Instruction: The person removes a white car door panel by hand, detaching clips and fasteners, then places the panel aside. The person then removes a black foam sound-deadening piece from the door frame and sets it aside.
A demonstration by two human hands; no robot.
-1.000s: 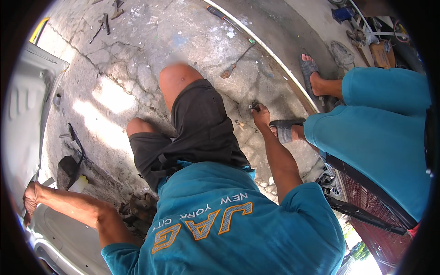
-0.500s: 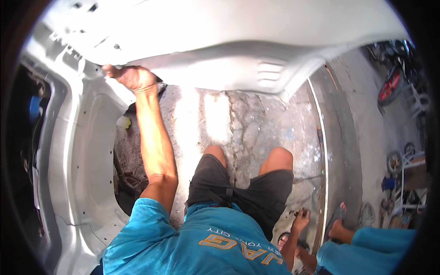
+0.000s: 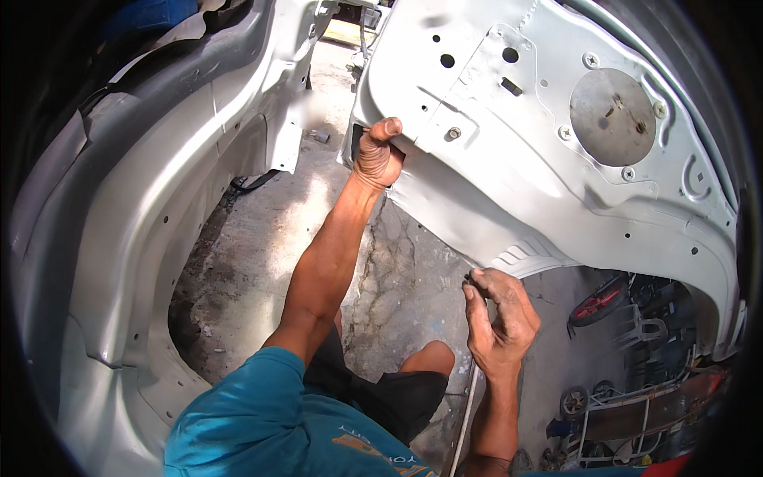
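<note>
The fingers of the left hand (image 3: 378, 153) curl over the inner edge of a white car door panel (image 3: 556, 159), closed firmly on the sheet metal beside a dark opening, the thumb up on the panel face. The arm runs straight up from the teal shirt (image 3: 270, 421) to that grip.

The right hand (image 3: 501, 314) is lower, just under the panel's bottom curved edge. Its fingers are bunched together, the tips pinched on something small and dark right at the metal lip; what the thing is cannot be made out, perhaps a clip or the end of a strip. A thin pale line (image 3: 467, 413) runs down from below this hand toward the lower edge of the view.

The door panel fills the upper right, bare of trim, with punched holes, screws and a round grey plate (image 3: 612, 115). To the left stands the white car body shell (image 3: 135, 238), its door opening framing cracked concrete ground (image 3: 397, 278). The person's dark shorts (image 3: 381, 397) and a bare knee (image 3: 429, 358) show below. At lower right, well apart from the hands, are a red wheel (image 3: 600, 302) and a metal trolley frame (image 3: 636, 413).
</note>
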